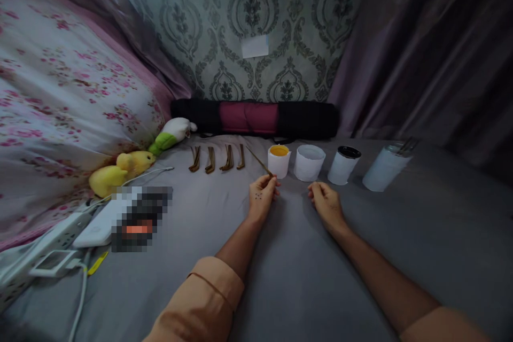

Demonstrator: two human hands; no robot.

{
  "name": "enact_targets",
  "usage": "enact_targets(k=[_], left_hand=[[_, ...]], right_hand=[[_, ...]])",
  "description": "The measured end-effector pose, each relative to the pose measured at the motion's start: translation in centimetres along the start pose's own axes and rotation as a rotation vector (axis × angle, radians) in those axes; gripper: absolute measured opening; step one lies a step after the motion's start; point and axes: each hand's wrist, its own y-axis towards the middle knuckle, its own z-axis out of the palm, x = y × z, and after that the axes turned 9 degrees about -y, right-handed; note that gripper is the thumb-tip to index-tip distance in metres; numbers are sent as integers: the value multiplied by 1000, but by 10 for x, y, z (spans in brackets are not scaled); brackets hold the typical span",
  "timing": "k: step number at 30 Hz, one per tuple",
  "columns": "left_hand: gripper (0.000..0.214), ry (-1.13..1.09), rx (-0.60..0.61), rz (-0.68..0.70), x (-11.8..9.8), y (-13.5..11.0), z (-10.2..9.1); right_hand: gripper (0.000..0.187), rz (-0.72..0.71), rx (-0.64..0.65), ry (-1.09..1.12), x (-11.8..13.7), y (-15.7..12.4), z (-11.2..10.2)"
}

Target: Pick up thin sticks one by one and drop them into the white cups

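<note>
My left hand (262,192) rests on the grey sheet (280,278) and pinches a thin brown stick (258,161) that slants up and to the left. Just right of it stands a white cup of yellow paint (278,161). My right hand (325,202) lies loosely curled on the sheet, with nothing visible in it, below a white cup (309,162). Further right stand a white cup with black content (344,165) and a tilted white cup with sticks in it (387,166). Several brown curved pieces (218,158) lie in a row left of the stick.
A black and maroon roll (256,117) lies against the patterned wall. At left are a floral pillow (60,101), yellow plush toys (120,170), a green-white plush (170,134), a power strip (44,240) with cables and a white device (98,227).
</note>
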Motion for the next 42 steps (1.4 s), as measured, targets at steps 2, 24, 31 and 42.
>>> enact_targets(k=[2,24,31,42], left_hand=[[25,33,-2,30,-2,-2,1],[16,276,215,295,-4,-13,4],[19,377,280,320,0,-13,1],[27,839,351,630,5,-12,-4]], right_hand=[[35,6,4,3,1,0,0],[38,-12,54,20,5,-1,-4],[41,-43,41,-6,4,0,-3],[38,-73,11,40,11,-2,-6]])
